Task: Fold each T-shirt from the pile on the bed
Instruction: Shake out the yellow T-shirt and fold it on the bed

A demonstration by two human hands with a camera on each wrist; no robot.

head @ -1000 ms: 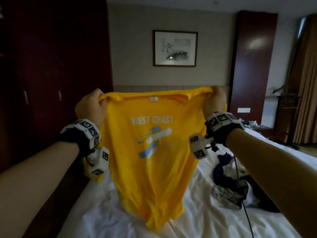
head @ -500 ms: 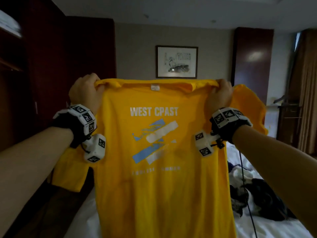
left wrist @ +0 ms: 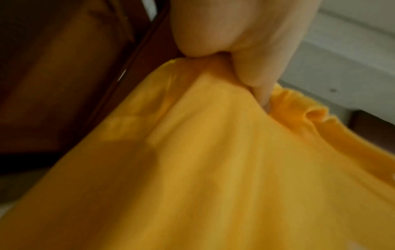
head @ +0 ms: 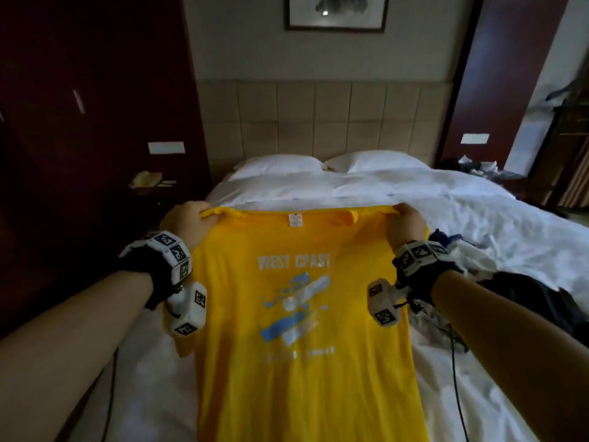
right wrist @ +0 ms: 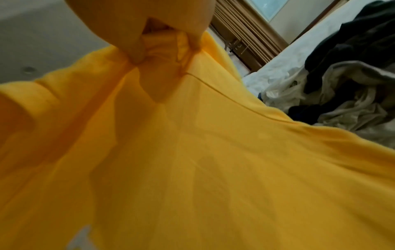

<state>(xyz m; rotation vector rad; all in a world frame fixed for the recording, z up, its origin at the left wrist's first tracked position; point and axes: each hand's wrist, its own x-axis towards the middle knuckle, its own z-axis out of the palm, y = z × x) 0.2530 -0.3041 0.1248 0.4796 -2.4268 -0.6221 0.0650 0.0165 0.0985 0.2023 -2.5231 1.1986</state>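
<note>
A yellow T-shirt (head: 296, 362) with a white and blue "WEST COAST" print seen through the cloth hangs stretched out over the white bed (head: 494, 224). My left hand (head: 188, 223) grips its left shoulder and my right hand (head: 406, 224) grips its right shoulder. Up close, the left hand (left wrist: 224, 55) pinches bunched yellow T-shirt (left wrist: 213, 169) fabric, and the right hand (right wrist: 147, 38) pinches a gathered fold of the yellow T-shirt (right wrist: 213, 169). A pile of dark and pale T-shirts (head: 497, 282) lies on the bed to the right, also seen as the pile of T-shirts (right wrist: 342, 81).
Two white pillows (head: 325, 162) lie by the padded headboard (head: 318, 116). A dark nightstand with a phone (head: 146, 180) stands left of the bed, beside dark wood cabinets. A black cable (head: 455, 387) runs over the sheet on the right.
Both hands have brought the shirt down from chest height towards the bed, and my view has tilted down with it. The sleeves that flared out half a second ago hang back.
</note>
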